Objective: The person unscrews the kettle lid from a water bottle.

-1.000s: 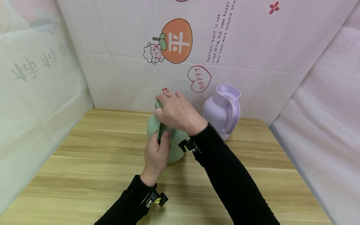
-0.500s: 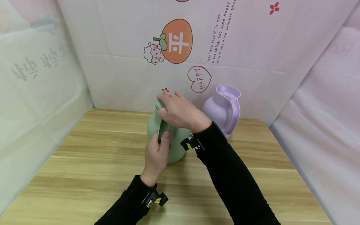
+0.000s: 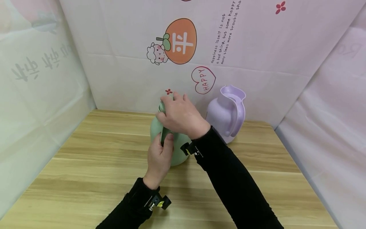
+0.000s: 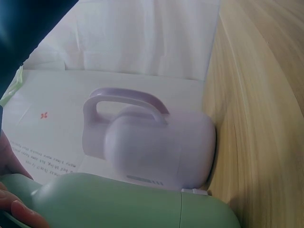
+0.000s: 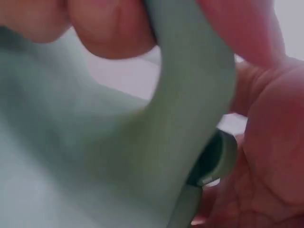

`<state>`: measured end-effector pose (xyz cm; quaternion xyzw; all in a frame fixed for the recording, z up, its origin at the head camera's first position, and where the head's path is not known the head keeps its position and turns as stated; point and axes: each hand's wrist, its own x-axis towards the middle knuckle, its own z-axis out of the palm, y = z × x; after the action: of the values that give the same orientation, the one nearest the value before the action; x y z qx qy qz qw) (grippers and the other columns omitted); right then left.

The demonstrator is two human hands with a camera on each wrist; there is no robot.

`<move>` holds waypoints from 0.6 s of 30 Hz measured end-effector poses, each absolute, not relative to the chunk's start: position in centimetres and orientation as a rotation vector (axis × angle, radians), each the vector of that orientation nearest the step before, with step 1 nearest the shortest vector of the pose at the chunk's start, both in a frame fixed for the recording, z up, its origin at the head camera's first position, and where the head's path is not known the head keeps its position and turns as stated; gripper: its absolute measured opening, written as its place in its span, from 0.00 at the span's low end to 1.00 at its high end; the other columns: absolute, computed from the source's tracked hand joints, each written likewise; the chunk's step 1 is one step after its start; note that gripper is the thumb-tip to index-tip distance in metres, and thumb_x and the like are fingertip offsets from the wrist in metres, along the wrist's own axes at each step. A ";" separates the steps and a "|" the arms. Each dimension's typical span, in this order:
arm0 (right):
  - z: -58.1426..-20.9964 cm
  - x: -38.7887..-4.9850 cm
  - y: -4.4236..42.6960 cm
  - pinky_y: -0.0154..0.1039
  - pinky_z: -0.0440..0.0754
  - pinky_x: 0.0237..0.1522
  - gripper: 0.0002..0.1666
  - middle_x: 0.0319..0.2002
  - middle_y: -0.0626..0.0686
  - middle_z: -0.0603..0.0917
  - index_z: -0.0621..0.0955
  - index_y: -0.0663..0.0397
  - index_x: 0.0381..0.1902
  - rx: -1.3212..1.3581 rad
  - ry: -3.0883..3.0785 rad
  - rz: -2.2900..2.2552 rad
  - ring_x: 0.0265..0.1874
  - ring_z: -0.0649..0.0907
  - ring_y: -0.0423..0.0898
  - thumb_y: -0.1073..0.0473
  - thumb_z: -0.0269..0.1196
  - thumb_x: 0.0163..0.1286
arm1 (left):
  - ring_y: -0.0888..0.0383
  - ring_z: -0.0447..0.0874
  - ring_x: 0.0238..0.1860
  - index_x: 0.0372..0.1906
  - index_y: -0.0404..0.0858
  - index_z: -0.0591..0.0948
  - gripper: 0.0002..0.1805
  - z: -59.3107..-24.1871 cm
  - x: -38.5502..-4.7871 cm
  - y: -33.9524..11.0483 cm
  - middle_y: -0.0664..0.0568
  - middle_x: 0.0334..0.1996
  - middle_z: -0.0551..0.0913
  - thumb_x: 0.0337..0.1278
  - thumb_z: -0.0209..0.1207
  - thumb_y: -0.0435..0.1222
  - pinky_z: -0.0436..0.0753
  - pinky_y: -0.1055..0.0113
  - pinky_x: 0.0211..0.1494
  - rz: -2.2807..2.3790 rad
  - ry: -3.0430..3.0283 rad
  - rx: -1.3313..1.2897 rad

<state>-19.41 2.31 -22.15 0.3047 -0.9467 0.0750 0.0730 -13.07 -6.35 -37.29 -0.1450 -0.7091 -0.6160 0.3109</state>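
Observation:
A green thermos jug (image 3: 179, 153) stands upright on the table, its handle facing me. My left hand (image 3: 159, 159) grips that handle, thumb along its near side. Over the top of the jug, my right hand (image 3: 183, 115) holds the green lid (image 3: 162, 107), which it mostly covers in the head view. A sliver of the lid (image 5: 228, 156) shows beside the right palm (image 5: 280, 142) in the right wrist view. Behind and to the right is a lilac thermos jug (image 3: 222, 116) of similar shape; neither hand touches it.
The wood-grain table (image 3: 94, 165) ends at a white printed backdrop (image 3: 125, 82) behind the jugs. White cloth walls hang at the left and right. The lilac jug stands close to the right forearm (image 3: 226, 168).
My right hand has turned on the lid, its wrist swinging out to the right and then back left. The left hand and both jugs have stayed in place.

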 end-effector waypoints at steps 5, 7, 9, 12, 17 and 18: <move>-22.8 -19.0 1.6 0.62 0.62 0.76 0.30 0.64 0.65 0.79 0.76 0.57 0.67 0.809 -2.787 0.152 0.72 0.72 0.60 0.40 0.52 0.82 | 0.62 0.64 0.16 0.29 0.40 0.70 0.17 -37.4 -13.1 -6.4 0.58 0.17 0.67 0.83 0.49 0.38 0.65 0.67 0.21 -1.603 -1.879 -0.375; -22.9 -18.9 1.5 0.60 0.63 0.76 0.31 0.66 0.65 0.78 0.76 0.56 0.68 0.770 -2.793 0.154 0.72 0.72 0.60 0.40 0.50 0.83 | 0.62 0.64 0.17 0.30 0.40 0.71 0.17 -37.4 -13.1 -6.4 0.58 0.17 0.67 0.84 0.49 0.39 0.65 0.67 0.21 -1.601 -1.879 -0.373; -23.0 -18.8 1.5 0.58 0.67 0.74 0.31 0.67 0.62 0.77 0.75 0.55 0.70 0.733 -2.807 0.145 0.70 0.74 0.60 0.40 0.49 0.83 | 0.62 0.64 0.17 0.29 0.40 0.71 0.18 -37.4 -13.1 -6.4 0.57 0.17 0.67 0.84 0.48 0.40 0.65 0.67 0.21 -1.605 -1.877 -0.376; -23.0 -18.9 1.6 0.54 0.73 0.66 0.32 0.67 0.58 0.77 0.74 0.55 0.70 0.701 -2.812 0.117 0.65 0.77 0.57 0.40 0.49 0.83 | 0.62 0.64 0.17 0.29 0.41 0.71 0.18 -37.3 -13.1 -6.4 0.57 0.17 0.68 0.84 0.49 0.39 0.65 0.67 0.22 -1.597 -1.880 -0.372; -23.2 -18.9 1.7 0.52 0.75 0.62 0.30 0.69 0.57 0.76 0.74 0.55 0.69 0.705 -2.798 0.110 0.64 0.77 0.54 0.41 0.49 0.83 | 0.61 0.64 0.17 0.28 0.41 0.70 0.18 -37.4 -13.2 -6.4 0.58 0.17 0.68 0.83 0.49 0.37 0.65 0.66 0.22 -1.588 -1.882 -0.369; -23.2 -18.9 1.7 0.52 0.75 0.61 0.30 0.69 0.57 0.76 0.74 0.55 0.69 0.706 -2.799 0.120 0.64 0.77 0.55 0.42 0.49 0.83 | 0.61 0.64 0.17 0.27 0.41 0.70 0.18 -37.4 -13.2 -6.4 0.58 0.17 0.68 0.83 0.49 0.37 0.65 0.66 0.22 -1.588 -1.880 -0.371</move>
<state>-18.92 1.72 -23.17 0.2423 -0.9611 0.0414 0.1257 -13.20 -6.44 -37.39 -0.1412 -0.7156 -0.6043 0.3206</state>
